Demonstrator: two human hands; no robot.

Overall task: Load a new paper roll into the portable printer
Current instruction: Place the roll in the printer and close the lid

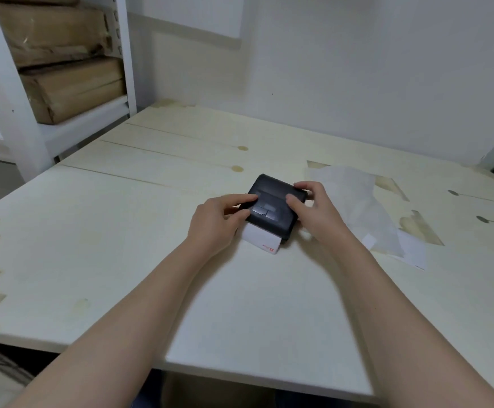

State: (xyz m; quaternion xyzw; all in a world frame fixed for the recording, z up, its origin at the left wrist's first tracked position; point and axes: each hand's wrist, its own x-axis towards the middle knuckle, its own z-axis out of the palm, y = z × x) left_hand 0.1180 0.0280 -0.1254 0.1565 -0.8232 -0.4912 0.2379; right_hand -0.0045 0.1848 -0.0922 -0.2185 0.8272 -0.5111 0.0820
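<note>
Head view looks down on a small black rounded-corner plastic portable printer (273,209) lying flat near the middle of a pale cream wooden tabletop (122,245) with faint seams, round filler plugs and brownish patches where the coating has peeled. A short strip of smooth white paper with a small red mark (262,242) sticks out from the printer's near edge and lies on the table. The left hand (219,222) is curled against the printer's left side, its fingertips (251,198) pressing on the matte top cover. The right hand (313,210) grips the printer's right side, thumb on the top cover and fingers wrapped over the far right corner. Both hands are in contact with the casing, forearms bare. Just to the right of the printer, partly behind the right hand, lies a thin crinkled sheet of translucent white wrapping paper (363,207), with a flat white slip (413,251) beside it nearer the table's right edge. At upper left, a white metal shelf frame (13,92) holds stacked brown paper-wrapped parcels (63,63) with creased, worn surfaces
</note>
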